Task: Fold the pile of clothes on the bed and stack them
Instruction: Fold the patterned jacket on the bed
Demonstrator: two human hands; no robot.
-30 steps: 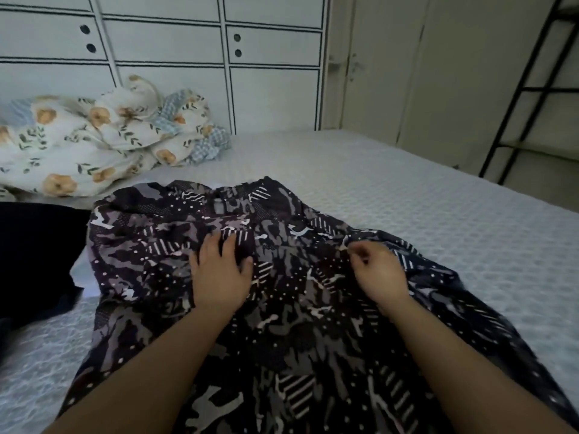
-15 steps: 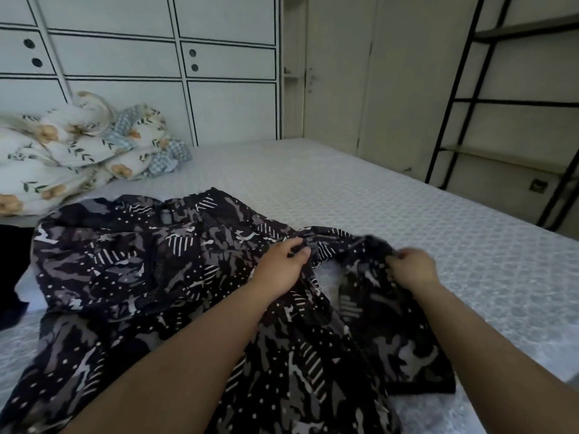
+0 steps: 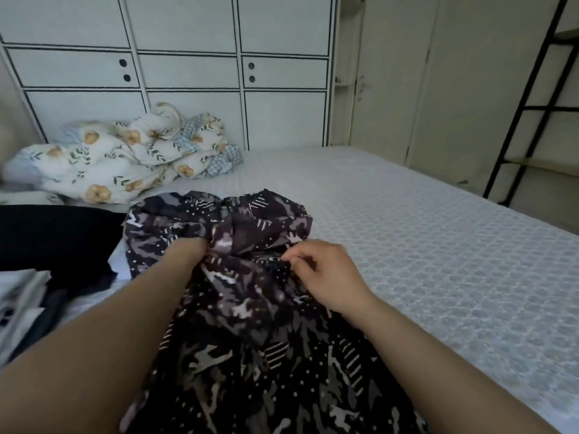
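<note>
Mid-frame, the right hand [image 3: 329,274] pinches the patterned garment [image 3: 250,308] on the bed [image 3: 438,245]; the left hand [image 3: 191,250] is buried under cloth, its grip impossible to tell.

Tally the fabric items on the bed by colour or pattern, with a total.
Camouflage-print garment: 1
Black garment: 1
Floral quilt: 1
White and dark folded stack: 1, pieces uncountable
Total: 4

A single head-worn view looks forward and down along the bed [image 3: 438,245] from its near end, close above it, facing the white cabinet wall [image 3: 188,73] beyond the bed's far end.
</note>
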